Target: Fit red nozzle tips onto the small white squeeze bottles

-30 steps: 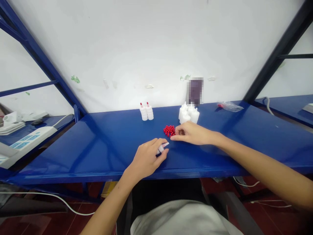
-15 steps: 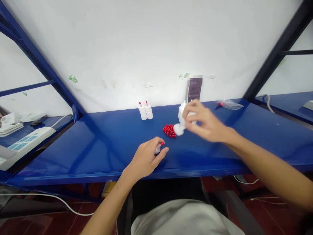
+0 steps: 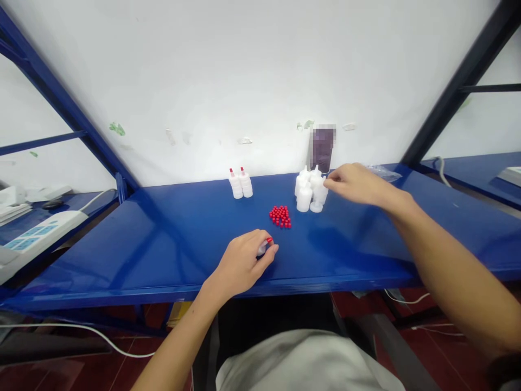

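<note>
Fingers curled, my left hand (image 3: 246, 260) holds a white bottle (image 3: 261, 249) with a red tip near the table's front edge. My right hand (image 3: 358, 183) is closed in a pinch at the right side of a cluster of white bottles (image 3: 304, 199), its fingertips at the top of the rightmost one. Between the hands lies a pile of small red caps (image 3: 280, 216). Two white bottles with red caps (image 3: 241, 184) stand side by side further back on the left.
The blue table (image 3: 183, 217) meets a white wall. A dark phone (image 3: 322, 147) leans there behind the bottles. A clear plastic bag (image 3: 383, 173) lies beyond my right hand. At the far left is a white power strip (image 3: 40, 236).
My right hand has moved right and away from the white piece it held beside the red caps. The bottle cluster is now uncovered. My left hand stays around its bottle.
</note>
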{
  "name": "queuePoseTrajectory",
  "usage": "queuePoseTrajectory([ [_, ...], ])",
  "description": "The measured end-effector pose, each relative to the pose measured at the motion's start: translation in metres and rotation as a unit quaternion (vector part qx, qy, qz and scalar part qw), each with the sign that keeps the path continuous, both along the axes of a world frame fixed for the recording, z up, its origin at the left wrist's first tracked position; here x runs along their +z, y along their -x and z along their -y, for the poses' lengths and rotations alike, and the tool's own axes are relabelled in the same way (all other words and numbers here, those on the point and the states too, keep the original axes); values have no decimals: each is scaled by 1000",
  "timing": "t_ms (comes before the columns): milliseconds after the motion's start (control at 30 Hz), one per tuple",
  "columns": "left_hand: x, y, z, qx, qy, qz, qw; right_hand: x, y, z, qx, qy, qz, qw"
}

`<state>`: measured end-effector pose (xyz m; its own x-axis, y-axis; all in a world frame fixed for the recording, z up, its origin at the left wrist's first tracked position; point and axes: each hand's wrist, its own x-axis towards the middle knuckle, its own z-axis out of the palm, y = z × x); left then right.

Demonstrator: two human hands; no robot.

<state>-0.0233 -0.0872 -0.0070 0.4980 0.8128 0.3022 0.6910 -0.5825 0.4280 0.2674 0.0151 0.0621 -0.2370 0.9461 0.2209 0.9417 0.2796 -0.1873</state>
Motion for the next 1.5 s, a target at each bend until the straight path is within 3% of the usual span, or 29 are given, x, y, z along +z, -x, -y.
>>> queuePoseTrajectory([
  [267, 0, 0, -1, 0, 1, -2, 1000, -14, 5, -9, 26, 36, 51, 998],
  [467, 1, 1, 1, -6, 2, 21, 1000, -13, 8, -4, 54, -40, 14, 998],
  [533, 1, 1, 0, -8, 4, 30, 1000, -12, 18, 7, 126, -48, -29, 990],
  [600, -1, 1, -1, -8, -2, 25, 1000, -17, 36, 21, 242, -20, -69, 968],
  [700, -3, 0, -3, -15, -15, 9, 1000, -35, 66, 40, 384, 1, -85, 920],
  [767, -5, 0, -4, -21, -27, 4, 999, -49, 82, 46, 426, -20, -43, 904],
  [933, -8, 0, -4, -30, -36, -26, 999, -67, 94, 48, 439, -119, 25, 890],
  [1067, -6, 1, -3, -29, -44, -46, 998, -62, 87, 46, 448, -33, -54, 892],
  [1167, -4, 1, -2, -13, -42, -39, 998, -53, 77, 41, 409, 22, -82, 908],
  [1333, -4, 0, 0, 15, -20, -38, 999, -46, 64, 33, 364, 2, -23, 931],
  [1500, -3, 0, 0, 15, -21, -40, 999, -53, 70, 30, 352, -6, 24, 936],
])
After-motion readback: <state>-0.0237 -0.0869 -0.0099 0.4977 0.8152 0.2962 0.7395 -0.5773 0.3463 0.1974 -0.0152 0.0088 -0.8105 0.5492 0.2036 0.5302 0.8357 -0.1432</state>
